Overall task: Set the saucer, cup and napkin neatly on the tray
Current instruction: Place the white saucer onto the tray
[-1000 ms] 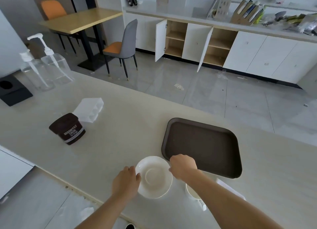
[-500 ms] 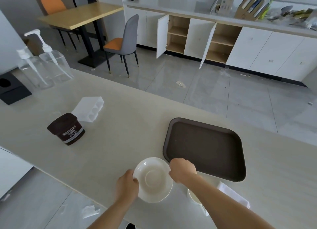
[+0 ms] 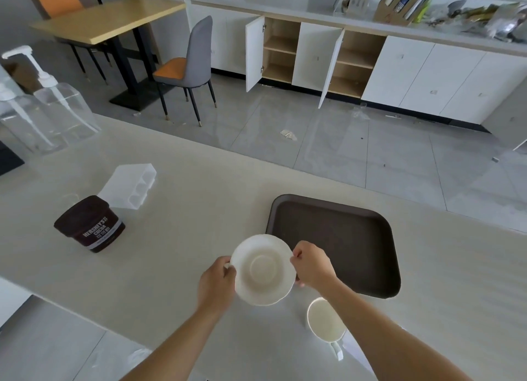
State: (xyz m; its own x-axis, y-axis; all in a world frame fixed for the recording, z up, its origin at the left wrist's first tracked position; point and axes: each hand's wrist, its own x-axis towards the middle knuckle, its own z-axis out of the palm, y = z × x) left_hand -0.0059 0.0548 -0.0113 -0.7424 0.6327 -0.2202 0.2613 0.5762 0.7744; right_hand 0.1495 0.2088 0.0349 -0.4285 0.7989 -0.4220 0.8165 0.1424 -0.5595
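Note:
A white saucer (image 3: pixel 263 269) is held by its rim between both hands, just off the near-left corner of the dark brown tray (image 3: pixel 336 238). My left hand (image 3: pixel 218 283) pinches its left edge and my right hand (image 3: pixel 312 265) pinches its right edge. The saucer looks lifted slightly above the counter. A white cup (image 3: pixel 325 320) stands on the counter below my right forearm, its handle pointing toward me. Part of a white napkin (image 3: pixel 356 352) shows beside the cup, mostly hidden by my right arm. Nothing lies in the tray.
A brown cocoa tub (image 3: pixel 89 223) lies on the beige counter (image 3: pixel 185 209) at left, next to a white plastic holder (image 3: pixel 131 185). Two clear pump bottles (image 3: pixel 42 106) stand at the far left. Beyond the counter are floor, a chair and open cabinets.
Both hands closed on the saucer's rim and raised it, shifting it slightly up and toward the tray. The cup, earlier hidden under my right arm, is now in plain view.

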